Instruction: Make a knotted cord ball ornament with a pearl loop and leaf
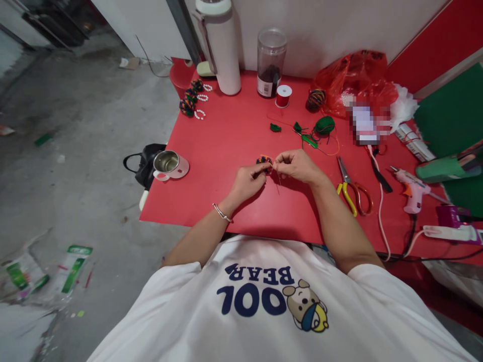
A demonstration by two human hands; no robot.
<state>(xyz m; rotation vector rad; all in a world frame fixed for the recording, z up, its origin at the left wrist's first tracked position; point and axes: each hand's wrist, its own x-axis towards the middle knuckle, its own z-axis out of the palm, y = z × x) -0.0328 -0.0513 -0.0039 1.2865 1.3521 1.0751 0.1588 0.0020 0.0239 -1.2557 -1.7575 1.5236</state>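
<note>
My left hand [251,180] is closed on a small multicoloured yarn piece [263,160] in dark, red and yellow strands. Close beside it, my right hand [296,165] pinches at the piece's right edge, where a thin thread [278,183] hangs down; what lies between its fingertips is too small to make out. Beyond the hands lie green-handled snips [309,141], a ball of green yarn [325,124] and a scrap of green yarn [275,127]. A thin orange thread loops near the ball.
Pliers [352,188] and a glue gun [413,190] with cords lie to the right. A mug [171,165] stands left. Along the back are a thermos [222,48], a clear jar [270,63], a thread spool [283,95], a red bag [350,80] and finished-looking yarn pieces with white beads [187,106].
</note>
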